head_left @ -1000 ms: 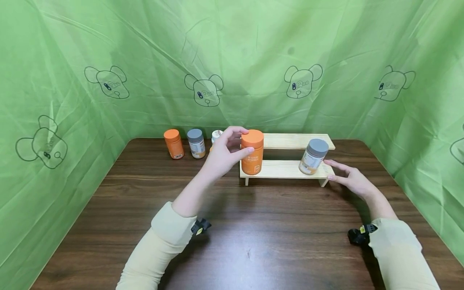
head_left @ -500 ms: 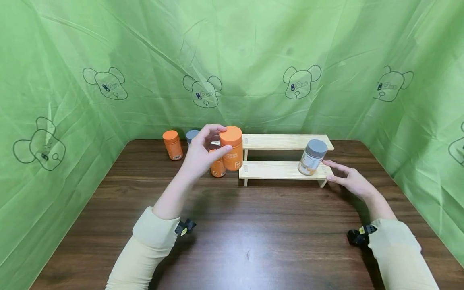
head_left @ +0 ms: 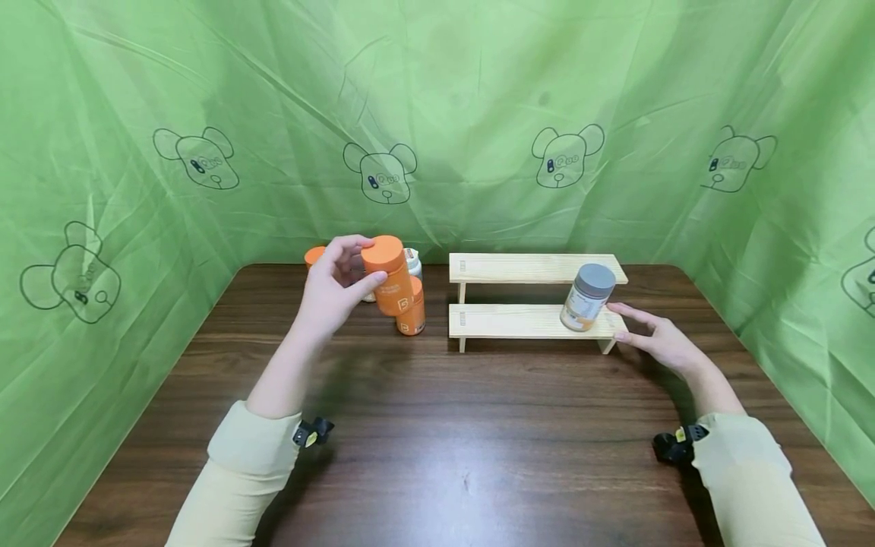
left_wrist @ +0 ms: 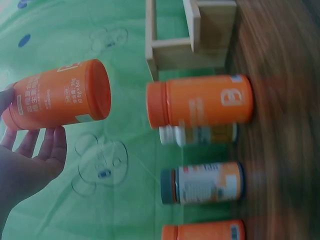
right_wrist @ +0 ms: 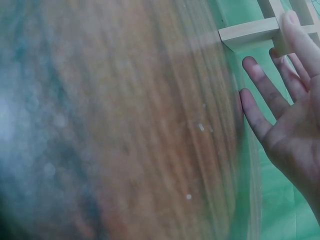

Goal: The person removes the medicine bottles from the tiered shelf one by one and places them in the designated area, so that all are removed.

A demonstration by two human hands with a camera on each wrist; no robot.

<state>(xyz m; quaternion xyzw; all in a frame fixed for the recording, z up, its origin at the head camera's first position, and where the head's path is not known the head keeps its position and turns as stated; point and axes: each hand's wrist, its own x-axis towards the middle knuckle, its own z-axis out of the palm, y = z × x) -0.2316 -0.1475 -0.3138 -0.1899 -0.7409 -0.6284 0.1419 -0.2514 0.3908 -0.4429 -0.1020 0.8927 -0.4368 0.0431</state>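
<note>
In the head view my left hand [head_left: 333,285] grips an orange bottle [head_left: 388,282] near its orange cap, thumb in front and fingers behind. The bottle is raised above the table and slightly tilted. The left wrist view shows the same orange bottle [left_wrist: 62,95] with its base clear of everything. My right hand [head_left: 659,338] is at the right end of the two-tier wooden shelf [head_left: 513,320], thumb and index fingertips at the lower board's edge. Its other fingers are extended in the right wrist view. A grey-capped jar [head_left: 586,298] stands on the lower board's right side.
Another orange bottle [head_left: 411,313] stands on the table left of the shelf. Behind it is a white-capped bottle [head_left: 414,262]. A grey-capped jar [left_wrist: 205,183] and one more orange bottle [left_wrist: 205,231] stand farther left. Green cloth [head_left: 472,99] hangs around the dark wooden table [head_left: 472,433].
My left hand has carried the orange bottle leftward off the lower board's left end, past the standing orange bottle. My right hand and the grey-capped jar on the shelf have stayed put.
</note>
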